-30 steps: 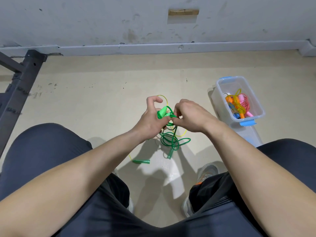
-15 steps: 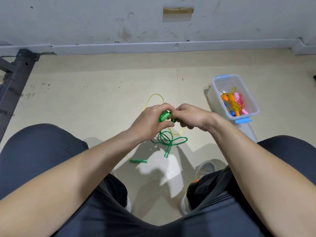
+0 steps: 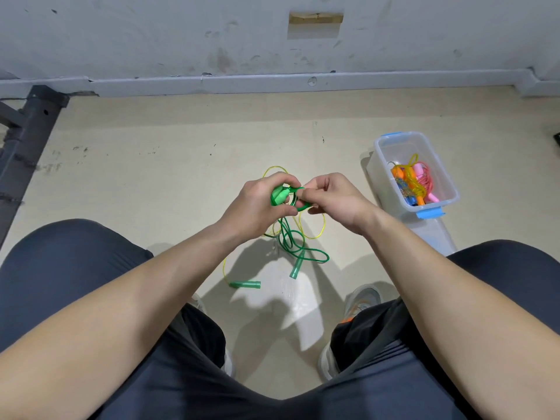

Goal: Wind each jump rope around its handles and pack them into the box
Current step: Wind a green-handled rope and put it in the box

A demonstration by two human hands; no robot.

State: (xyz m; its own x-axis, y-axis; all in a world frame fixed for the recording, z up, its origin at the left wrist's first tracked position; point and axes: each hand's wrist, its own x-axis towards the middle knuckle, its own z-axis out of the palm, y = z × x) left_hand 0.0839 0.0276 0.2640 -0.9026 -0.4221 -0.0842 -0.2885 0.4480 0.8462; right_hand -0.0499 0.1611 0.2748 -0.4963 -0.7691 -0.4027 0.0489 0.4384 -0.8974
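Pale beige floor under a scuffed grey wall, a dark metal frame leaning in at the left edge, and the person seated with knees in dark trousers set wide apart. Over on the right of the floor sits the clear plastic box with blue latches, and a wound bundle of orange, pink and yellow ropes is already down inside it. Now the action, up in the air between the knees: the left hand has its grip curled round the bright green handle of the green plastic jump rope, and the right hand pinches a loop of its cord just beside that handle. That looks like a turn going on! The rest of the cord hangs in loose coils to the floor, where the second handle lies free. Tangled beneath it is a thin yellow rope with its own translucent green handle, not yet wound. How will it behave? I'd judge it light, limp and a touch springy, glossy enough to slide off if tension drops. The handles are the stiff parts, so hold there, with the second one gathered alongside. To look at: deep green shiny cord, paler tapered handles.
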